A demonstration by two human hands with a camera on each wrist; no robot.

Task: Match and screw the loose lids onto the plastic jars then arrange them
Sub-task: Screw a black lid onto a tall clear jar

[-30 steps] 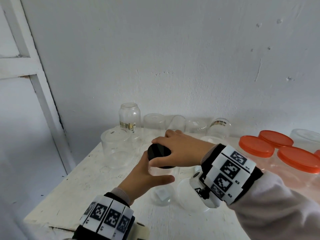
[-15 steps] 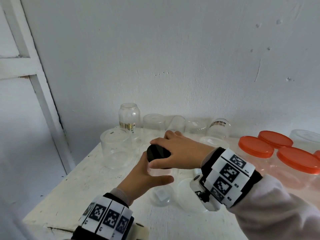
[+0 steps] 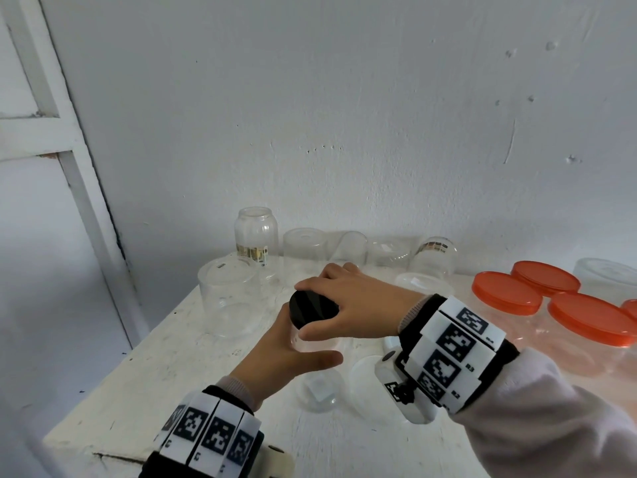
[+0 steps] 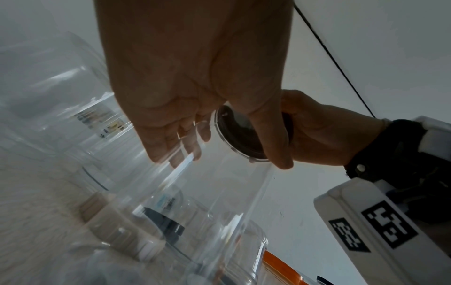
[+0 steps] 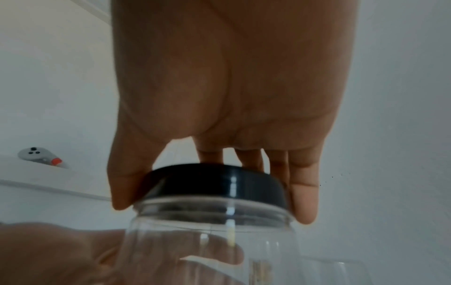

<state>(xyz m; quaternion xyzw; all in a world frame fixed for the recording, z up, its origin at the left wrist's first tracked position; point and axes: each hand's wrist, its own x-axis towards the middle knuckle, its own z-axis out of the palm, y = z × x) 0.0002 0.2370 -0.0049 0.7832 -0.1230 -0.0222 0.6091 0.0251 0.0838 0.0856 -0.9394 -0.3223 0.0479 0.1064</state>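
Observation:
A clear plastic jar [image 3: 310, 343] stands upright near the middle of the white table [image 3: 144, 377]. My left hand [image 3: 286, 357] wraps round its body, thumb across the front. A black round lid [image 3: 312, 307] sits on the jar's mouth, and my right hand [image 3: 348, 305] grips it from above, thumb and fingers curled round its rim. The right wrist view shows the black lid [image 5: 217, 183] seated on the jar's neck [image 5: 214, 214] with fingers on both sides. In the left wrist view the jar [image 4: 207, 192] fills the centre and the lid [image 4: 239, 135] is seen from below.
Several empty clear jars [image 3: 256, 236] line the wall at the back. A wide clear jar [image 3: 227, 298] stands to the left. Jars with orange lids [image 3: 505, 296] crowd the right side. A clear loose lid [image 3: 320, 391] and another lid [image 3: 368, 384] lie near the front.
My right hand has turned slightly on the black lid, and the lid and jar have shifted a little to the left. The left hand keeps its hold.

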